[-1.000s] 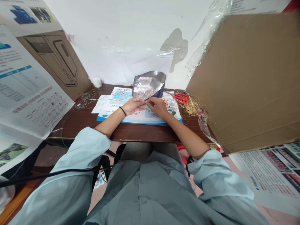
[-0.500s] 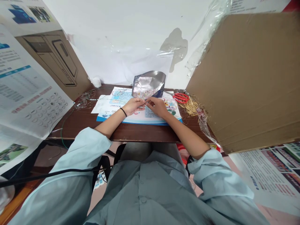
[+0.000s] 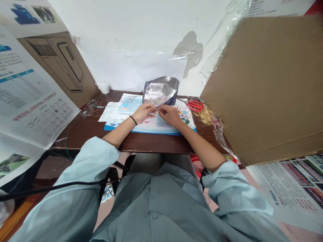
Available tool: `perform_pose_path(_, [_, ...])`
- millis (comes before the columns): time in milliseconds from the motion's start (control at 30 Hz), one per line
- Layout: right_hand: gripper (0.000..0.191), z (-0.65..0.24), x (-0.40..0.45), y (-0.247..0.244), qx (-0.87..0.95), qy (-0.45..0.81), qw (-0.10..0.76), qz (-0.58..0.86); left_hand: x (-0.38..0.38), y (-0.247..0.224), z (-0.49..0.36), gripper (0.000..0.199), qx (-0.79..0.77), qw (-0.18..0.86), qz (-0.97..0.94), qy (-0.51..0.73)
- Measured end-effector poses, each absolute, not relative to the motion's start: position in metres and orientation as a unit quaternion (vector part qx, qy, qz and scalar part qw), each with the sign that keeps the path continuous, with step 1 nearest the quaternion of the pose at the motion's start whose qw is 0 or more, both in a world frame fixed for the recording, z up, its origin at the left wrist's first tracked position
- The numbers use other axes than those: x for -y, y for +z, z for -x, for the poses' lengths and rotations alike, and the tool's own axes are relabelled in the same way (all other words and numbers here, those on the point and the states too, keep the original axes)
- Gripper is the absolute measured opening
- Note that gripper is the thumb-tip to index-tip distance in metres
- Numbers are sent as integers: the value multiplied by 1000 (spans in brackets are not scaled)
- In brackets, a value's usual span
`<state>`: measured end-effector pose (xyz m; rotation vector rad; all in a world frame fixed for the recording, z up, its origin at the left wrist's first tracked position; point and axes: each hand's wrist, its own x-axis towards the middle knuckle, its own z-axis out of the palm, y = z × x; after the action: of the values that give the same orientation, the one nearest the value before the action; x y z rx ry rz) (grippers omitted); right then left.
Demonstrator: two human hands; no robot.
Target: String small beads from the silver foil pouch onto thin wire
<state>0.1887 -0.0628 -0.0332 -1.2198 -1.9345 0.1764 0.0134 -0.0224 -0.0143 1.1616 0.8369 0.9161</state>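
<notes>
My left hand (image 3: 144, 113), with a black band at the wrist, is closed in a pinch just in front of the open foil pouch (image 3: 161, 91). A thin green thread (image 3: 118, 107) runs from the left toward that hand, with several small pale beads (image 3: 101, 107) on its far part. My right hand (image 3: 169, 115) is pinched too, its fingertips close beside the left ones. What sits between its fingers is too small to make out. Many tiny multicoloured beads (image 3: 156, 101) lie in the mouth of the pouch.
Printed sheets (image 3: 121, 126) lie under my hands on the dark brown table (image 3: 156, 143). At right are red-handled scissors (image 3: 195, 105), a heap of thin golden sticks (image 3: 205, 117) and crumpled plastic (image 3: 218, 129). Tangled clear thread (image 3: 91, 107) lies at left. Cardboard panels (image 3: 272, 84) flank the table.
The fingertips of my two hands have drawn slightly apart. Both hands remain over the papers in front of the pouch.
</notes>
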Motion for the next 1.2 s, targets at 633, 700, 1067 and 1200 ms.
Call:
perform_pose_path(633, [11,-193,61,-33,761,50,392,514,-4,6,10,14,-358,699,-271,557])
perform_pose_path(700, [10,-193,61,-32,760,50,388,519,-9,4,13,14,-351,691,-256,578])
perform_pose_path(1067, [10,-193,64,-26,752,49,345,559,-20,5,20,22,-434,602,-237,627])
perform_pose_path(1200, [9,-201,64,-20,695,46,321,642,-20,6,21,23,-460,552,-269,641])
